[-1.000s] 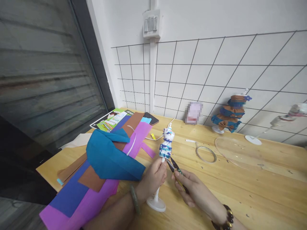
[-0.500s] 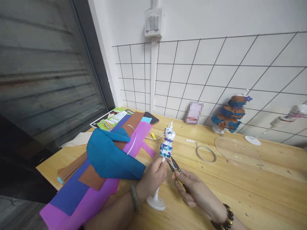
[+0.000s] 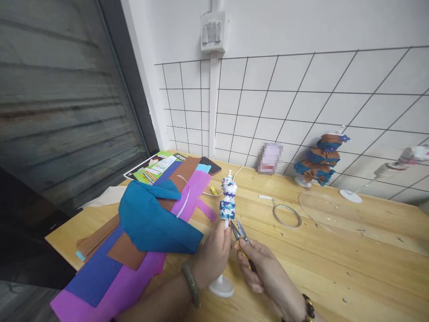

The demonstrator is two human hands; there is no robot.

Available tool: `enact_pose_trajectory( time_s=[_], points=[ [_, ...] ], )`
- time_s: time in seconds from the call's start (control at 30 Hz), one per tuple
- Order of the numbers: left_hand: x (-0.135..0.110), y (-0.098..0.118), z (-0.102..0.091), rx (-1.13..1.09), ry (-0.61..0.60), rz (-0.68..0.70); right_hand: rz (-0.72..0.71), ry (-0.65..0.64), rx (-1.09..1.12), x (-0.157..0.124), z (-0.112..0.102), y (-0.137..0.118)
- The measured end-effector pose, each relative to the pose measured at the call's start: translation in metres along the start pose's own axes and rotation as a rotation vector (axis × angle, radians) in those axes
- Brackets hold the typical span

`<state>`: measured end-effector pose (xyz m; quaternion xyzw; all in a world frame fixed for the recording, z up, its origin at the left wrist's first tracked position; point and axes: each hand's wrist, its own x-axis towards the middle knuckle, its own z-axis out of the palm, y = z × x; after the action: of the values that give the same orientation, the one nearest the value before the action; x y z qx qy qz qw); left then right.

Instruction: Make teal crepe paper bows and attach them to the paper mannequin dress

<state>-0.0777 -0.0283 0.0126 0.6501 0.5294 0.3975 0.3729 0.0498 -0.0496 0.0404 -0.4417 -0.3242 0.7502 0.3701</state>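
My left hand (image 3: 214,250) is closed around the pole of a small white dress form (image 3: 228,197), just under its torso. Bands of torn blue, teal and purple scraps cling to the white torso, and its round base (image 3: 222,288) shows below my hand. In my right hand (image 3: 259,264) is a pair of scissors (image 3: 239,235), fingers wrapped round the yellow and dark handles. The scissor blades are parted and point up at the torso's lower edge; whether they touch it, I cannot tell.
Teal crepe paper (image 3: 150,223) lies over purple paper (image 3: 134,286) and brown paper (image 3: 129,252) at left. A roll of tape (image 3: 287,216) and a clear plastic sheet (image 3: 326,212) lie right. A ruffled dress form (image 3: 320,161) stands behind, near a phone (image 3: 211,165).
The dress form has tilted more upright, its top shifting left. The scissors have moved slightly left with their blades spread wider.
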Motion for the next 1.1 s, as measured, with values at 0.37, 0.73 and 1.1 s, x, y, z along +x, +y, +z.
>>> enact_pose_trajectory(
  time_s=[0.37,0.73,1.1],
  points=[
    [-0.004,0.011,0.000,0.119,-0.044,-0.023,-0.051,0.014,0.015,0.007,0.006,-0.007],
    [0.011,-0.003,-0.004,-0.200,0.054,-0.109,0.108,-0.090,-0.024,0.005,0.007,-0.016],
    [0.010,-0.004,0.001,-0.356,0.021,-0.161,0.086,-0.075,0.053,0.010,0.005,-0.014]
  ],
)
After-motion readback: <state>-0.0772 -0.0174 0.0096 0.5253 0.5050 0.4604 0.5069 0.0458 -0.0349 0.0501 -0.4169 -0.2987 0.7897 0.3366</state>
